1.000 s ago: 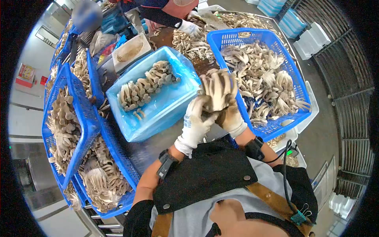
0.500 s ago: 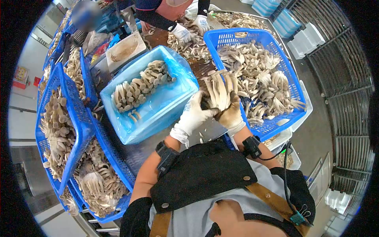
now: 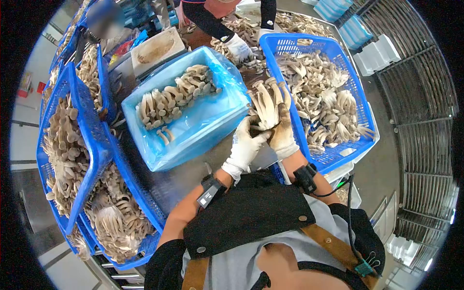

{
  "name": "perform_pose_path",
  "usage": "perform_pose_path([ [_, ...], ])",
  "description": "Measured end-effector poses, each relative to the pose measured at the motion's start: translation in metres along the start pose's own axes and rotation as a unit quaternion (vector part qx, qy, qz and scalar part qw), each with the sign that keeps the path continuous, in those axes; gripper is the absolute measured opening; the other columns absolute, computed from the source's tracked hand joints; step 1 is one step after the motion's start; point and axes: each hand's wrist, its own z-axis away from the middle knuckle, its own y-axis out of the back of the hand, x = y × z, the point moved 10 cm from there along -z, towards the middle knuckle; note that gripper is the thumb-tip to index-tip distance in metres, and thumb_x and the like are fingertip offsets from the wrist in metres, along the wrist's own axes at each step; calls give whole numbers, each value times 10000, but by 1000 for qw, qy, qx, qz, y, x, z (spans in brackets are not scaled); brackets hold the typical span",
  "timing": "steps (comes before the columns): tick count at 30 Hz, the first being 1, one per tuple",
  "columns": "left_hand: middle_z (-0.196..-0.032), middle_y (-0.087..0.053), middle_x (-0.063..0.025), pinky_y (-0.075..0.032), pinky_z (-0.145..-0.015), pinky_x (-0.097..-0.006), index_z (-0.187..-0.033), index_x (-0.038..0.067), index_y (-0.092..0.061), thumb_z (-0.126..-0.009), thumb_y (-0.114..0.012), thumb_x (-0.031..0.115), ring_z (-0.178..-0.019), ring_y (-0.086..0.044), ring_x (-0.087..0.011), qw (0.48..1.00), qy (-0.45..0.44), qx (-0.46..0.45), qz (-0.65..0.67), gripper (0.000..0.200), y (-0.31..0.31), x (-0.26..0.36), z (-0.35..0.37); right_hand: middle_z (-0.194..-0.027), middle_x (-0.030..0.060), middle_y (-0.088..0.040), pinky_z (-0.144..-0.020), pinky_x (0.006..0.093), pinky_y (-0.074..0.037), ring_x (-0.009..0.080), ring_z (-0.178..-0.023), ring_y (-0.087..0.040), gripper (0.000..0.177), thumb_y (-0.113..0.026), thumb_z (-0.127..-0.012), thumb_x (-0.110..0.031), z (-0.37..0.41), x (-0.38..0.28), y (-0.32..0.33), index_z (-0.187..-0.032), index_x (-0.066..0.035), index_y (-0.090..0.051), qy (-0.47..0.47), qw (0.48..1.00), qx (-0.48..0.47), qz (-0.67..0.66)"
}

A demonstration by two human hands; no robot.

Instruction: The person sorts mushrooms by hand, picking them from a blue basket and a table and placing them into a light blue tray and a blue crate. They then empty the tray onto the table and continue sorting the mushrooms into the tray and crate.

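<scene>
A cluster of pale-stemmed mushrooms (image 3: 266,106) is held upright between my two gloved hands, caps pointing away from me. My left hand (image 3: 246,147), in a white glove, pinches the cluster's base. Fingers of my right hand (image 3: 283,133), in a glove stained brown, wrap round its right side. Left of my hands stands a box lined with blue film (image 3: 198,130), with a row of mushrooms (image 3: 176,99) and a few small loose ones inside. To the right, a blue basket (image 3: 362,104) holds a heap of mushrooms (image 3: 319,92).
Tilted blue baskets (image 3: 96,145) full of mushrooms line the left side. Across the table, a co-worker's gloved hand (image 3: 239,47) rests among loose mushrooms. A white block with a brown-stained top (image 3: 157,50) sits behind the lined box. White boxes (image 3: 377,54) stand beyond the table.
The cluster has turned more upright, and my hands have shifted round its base. The co-worker's hands have moved to the right. The whole view has shifted slightly.
</scene>
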Motion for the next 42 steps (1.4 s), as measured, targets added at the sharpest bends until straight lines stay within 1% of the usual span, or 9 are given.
perform_pose_path([
  [6, -933, -657, -88, -497, -812, -322, -1045, 5, -613, -803, -720, 152, -879, -621, -181, 991, -8, -134, -4, 302, -4, -6, 14, -1495, 98, -405, -1055, 475, -418, 296, -1316, -454, 685, -505, -960, -475, -8, 19, -5, -1497, -110, -287, 0, 996, -45, -71],
  [10, -1011, -649, -107, -495, -879, -342, -1176, -24, -536, -808, -745, 204, -932, -617, -193, 997, 38, 11, 70, 481, 40, -19, 4, -1506, 112, -386, -1105, 438, -371, 274, -1355, -415, 716, -557, -946, -432, -6, 20, -11, -1500, -81, -269, 21, 997, -36, -65],
  [18, -956, -623, -49, -467, -696, -243, -1102, 8, -550, -818, -739, 181, -806, -572, -104, 921, 201, -168, 290, 382, 14, -55, 17, -1561, 129, -280, -1157, 445, -276, 334, -1417, -314, 723, -553, -960, -367, 4, 41, -39, -1537, -180, -159, -7, 997, -60, -48],
  [22, -1054, -628, -174, -508, -819, -389, -1289, 10, -523, -849, -647, 291, -941, -624, -338, 939, -54, -207, -268, 538, 36, -41, 41, -1405, 141, -457, -1031, 401, -454, 285, -1291, -474, 671, -645, -912, -214, 1, 23, -15, -1467, -121, -278, 64, 991, 52, 105],
  [27, -1084, -645, -236, -499, -889, -412, -1200, 16, -595, -858, -628, 345, -1016, -646, -328, 967, 92, -154, -183, 476, 148, -21, 60, -1349, 158, -448, -1000, 369, -440, 244, -1201, -490, 905, -840, -692, -142, -9, 54, -68, -1414, -41, -304, 18, 958, -1, 286],
  [30, -1077, -647, -198, -486, -901, -423, -1177, 18, -606, -837, -661, 345, -1022, -628, -311, 951, 94, 78, -283, 476, 249, 6, 74, -1312, 212, -464, -1013, 414, -415, 337, -1209, -491, 867, -832, -694, -155, -11, 99, -139, -1375, 10, -321, 220, 823, -179, 492],
  [34, -1113, -590, -148, -425, -972, -440, -1225, 50, -572, -720, -728, 269, -1084, -548, -310, 795, 26, -75, -602, 572, 248, -24, 88, -1274, 250, -502, -1025, 457, -413, 397, -1205, -460, 837, -762, -703, -332, -26, 193, -158, -1355, 20, -375, 48, 752, -220, 619],
  [36, -1131, -588, -163, -425, -982, -440, -1208, 25, -570, -695, -739, 267, -1087, -552, -320, 830, -66, -49, -551, 592, 237, -7, 93, -1348, 275, -426, -1025, 417, -414, 394, -1151, -511, 794, -759, -735, -278, -17, 200, -180, -1353, 17, -358, -80, 712, -229, 659],
  [42, -1176, -611, -216, -443, -989, -425, -1124, 17, -631, -812, -678, 183, -1119, -573, -375, 915, -39, -36, -400, 356, 266, 14, 100, -1352, 273, -401, -1015, 462, -419, 451, -1224, -456, 855, -691, -792, -399, 1, 233, -216, -1476, -122, -260, -76, 545, -325, 770],
])
